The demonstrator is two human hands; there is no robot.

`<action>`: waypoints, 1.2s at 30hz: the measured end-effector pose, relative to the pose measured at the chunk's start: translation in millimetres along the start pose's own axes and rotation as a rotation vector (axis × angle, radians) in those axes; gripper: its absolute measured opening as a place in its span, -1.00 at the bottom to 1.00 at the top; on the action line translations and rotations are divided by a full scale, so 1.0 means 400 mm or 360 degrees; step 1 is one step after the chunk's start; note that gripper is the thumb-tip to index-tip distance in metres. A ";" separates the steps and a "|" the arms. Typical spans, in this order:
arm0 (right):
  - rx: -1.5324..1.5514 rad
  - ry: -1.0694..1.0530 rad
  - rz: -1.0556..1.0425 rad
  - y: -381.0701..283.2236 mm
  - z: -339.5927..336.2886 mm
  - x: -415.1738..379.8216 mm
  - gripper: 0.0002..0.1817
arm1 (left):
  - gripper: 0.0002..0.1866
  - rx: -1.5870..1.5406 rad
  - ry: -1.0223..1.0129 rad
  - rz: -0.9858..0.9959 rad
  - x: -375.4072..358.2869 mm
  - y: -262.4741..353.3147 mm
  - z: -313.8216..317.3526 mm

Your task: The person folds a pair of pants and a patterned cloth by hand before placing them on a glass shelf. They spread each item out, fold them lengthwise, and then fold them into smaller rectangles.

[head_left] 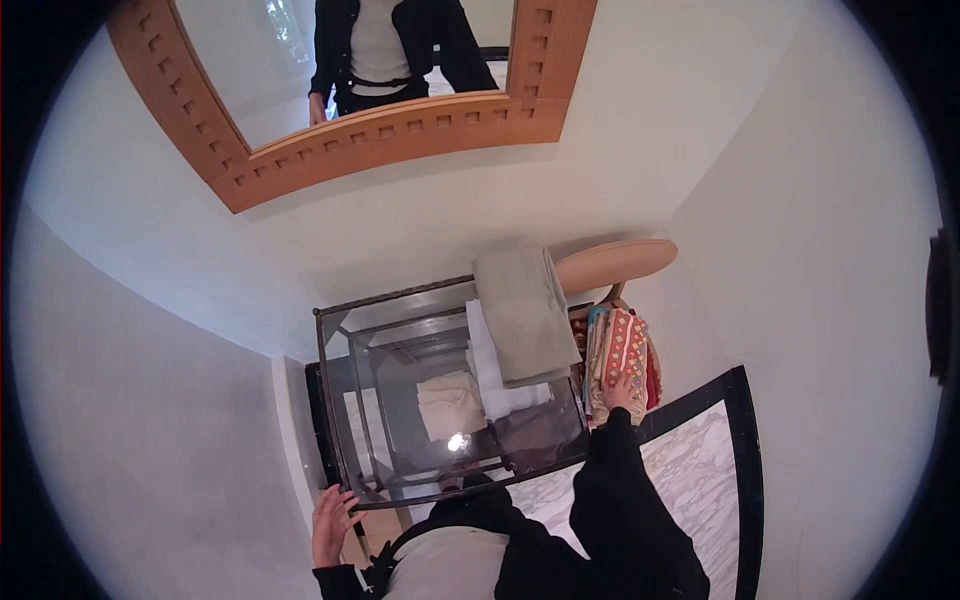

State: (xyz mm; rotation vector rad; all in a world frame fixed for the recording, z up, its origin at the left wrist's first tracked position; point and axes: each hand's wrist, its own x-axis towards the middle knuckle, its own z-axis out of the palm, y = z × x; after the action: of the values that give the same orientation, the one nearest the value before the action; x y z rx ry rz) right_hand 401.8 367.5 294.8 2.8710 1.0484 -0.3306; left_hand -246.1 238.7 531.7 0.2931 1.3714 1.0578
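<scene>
My right hand (620, 392) reaches out to the right and rests on a folded red-and-cream patterned cloth (625, 340). Its fingers look stretched out over the fabric. That cloth is among several folded textiles packed side by side on a chair (618, 262). At the lower left, my left hand (333, 525) is raised with fingers spread, holding nothing, near the front left corner of a glass-topped table (400, 325). A folded grey-green cloth (525, 315) lies on the glass, partly over a folded white cloth (490, 365). A cream folded cloth (450, 405) appears left of them.
A wood-framed mirror (400, 130) hangs on the wall above the table and reflects a person's torso. White walls (800, 250) close in on both sides. Pale marble flooring with a black border (740, 440) shows at the right. The table has dark metal edges.
</scene>
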 end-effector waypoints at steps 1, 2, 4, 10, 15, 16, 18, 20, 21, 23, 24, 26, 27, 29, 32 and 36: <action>0.0140 0.0002 -0.0062 0.038 0.085 0.036 -0.04 | -0.56 0.0027 0.0023 -0.0010 -0.008 0.003 -0.001; 0.0283 0.0004 -0.0119 0.064 0.161 0.074 -0.04 | -0.55 0.0059 0.0044 -0.0018 -0.015 0.007 0.001; 0.0438 0.0012 -0.0118 0.073 0.215 0.085 -0.03 | -0.54 0.0072 0.0052 -0.0028 -0.028 0.017 0.016; -0.0037 -0.0129 0.0354 -0.070 0.080 0.070 0.02 | -0.49 0.0254 0.0011 -0.0009 -0.054 0.021 0.029; -0.0134 0.0044 0.0138 -0.023 0.109 0.152 -0.64 | -0.50 0.0260 0.0008 -0.0062 -0.087 -0.001 0.005; -0.0055 -0.0041 0.0087 -0.002 0.094 0.169 -0.66 | -0.50 0.0251 0.0021 -0.0054 -0.091 -0.005 -0.003; 0.0093 -0.0200 -0.0023 0.038 0.020 0.175 -0.68 | -0.50 0.0219 0.0044 -0.0041 -0.098 -0.021 -0.022; 0.0105 0.0126 0.0043 0.040 -0.068 0.154 -0.67 | -0.51 0.0149 0.0069 -0.0052 -0.094 -0.032 -0.034; 0.0107 0.0289 0.0078 0.038 -0.116 0.138 -0.66 | -0.52 0.0119 0.0084 -0.0068 -0.091 -0.035 -0.036; 0.0446 0.0422 0.0131 0.067 -0.184 0.139 -0.67 | -0.54 0.0082 0.0053 -0.0064 -0.081 -0.042 -0.040; 0.0615 0.0491 0.0159 0.083 -0.218 0.141 -0.67 | -0.54 0.0076 0.0010 -0.0047 -0.075 -0.047 -0.041; 0.0848 0.0751 -0.0098 0.125 -0.271 0.154 -0.67 | -0.56 0.0067 -0.0069 -0.0053 -0.054 -0.059 -0.042; 0.0962 0.0882 -0.0227 0.137 -0.296 0.156 -0.67 | -0.57 0.0065 -0.0106 -0.0072 -0.034 -0.062 -0.042; 0.1287 0.0763 -0.0393 0.131 -0.405 0.114 -0.67 | -0.59 0.0106 -0.0181 -0.0085 -0.010 -0.061 -0.033; 0.1650 0.0819 -0.0579 0.068 -0.604 0.000 -0.70 | -0.61 0.0220 -0.0314 -0.0057 0.017 -0.040 0.019; 0.1808 0.0851 -0.0802 0.035 -0.822 -0.161 -0.72 | -0.61 0.0276 -0.0599 -0.0084 0.051 -0.007 0.103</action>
State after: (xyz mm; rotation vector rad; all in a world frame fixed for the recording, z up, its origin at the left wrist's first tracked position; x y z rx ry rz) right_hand 421.4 361.0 629.5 3.6910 2.3185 -0.2126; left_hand -211.4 268.5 526.7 0.5522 1.1239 0.7926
